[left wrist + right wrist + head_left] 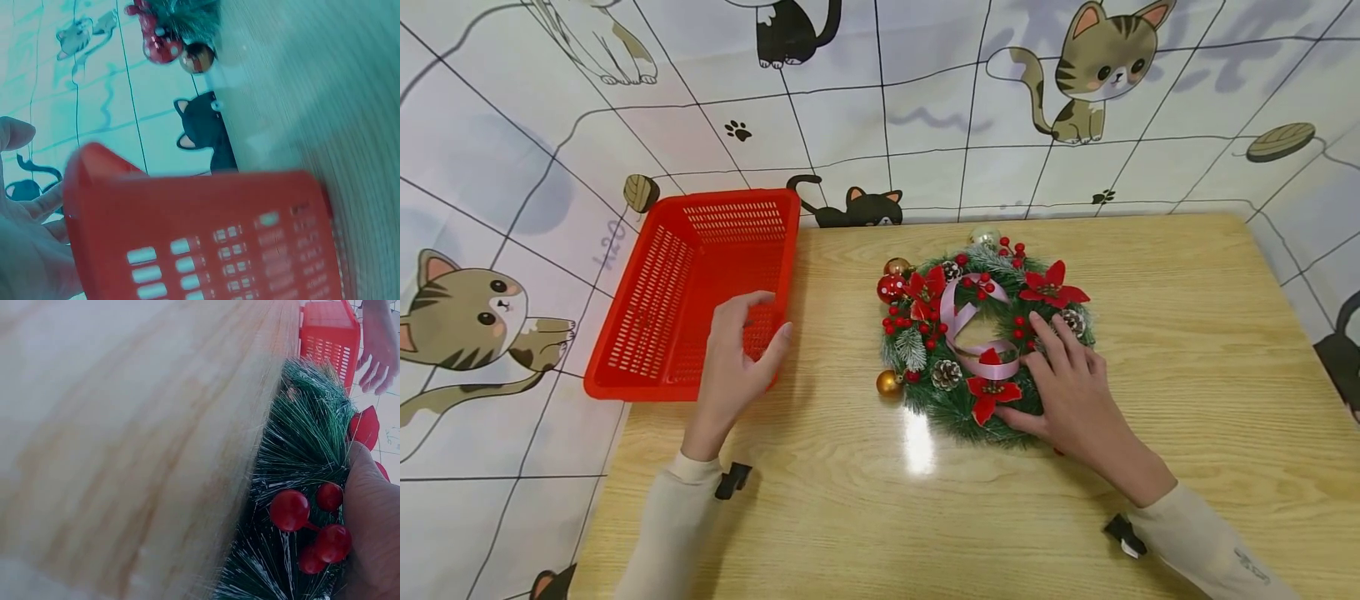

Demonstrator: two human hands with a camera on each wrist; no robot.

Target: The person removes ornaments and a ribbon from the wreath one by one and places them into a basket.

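Observation:
A round green Christmas wreath [955, 412] lies on the table, dressed with red poinsettias, pinecones, red berries, baubles and a pink ribbon. My right hand [1071, 396] grips its right side, fingers over the ring toward the centre hole and thumb by the lower poinsettia [992, 396]. In the right wrist view the thumb [369, 494] lies against the green needles beside red berries [290, 510]. My left hand [733, 362] hovers at the right side of a red plastic basket [677, 392], thumb and fingers apart, holding nothing.
The basket stands at the table's left edge, left of the wreath. Gold bauble [890, 383] and red dotted bauble [891, 288] stick out on the wreath's left. Behind the wooden table [850, 517] hangs a cat-printed cloth [925, 108].

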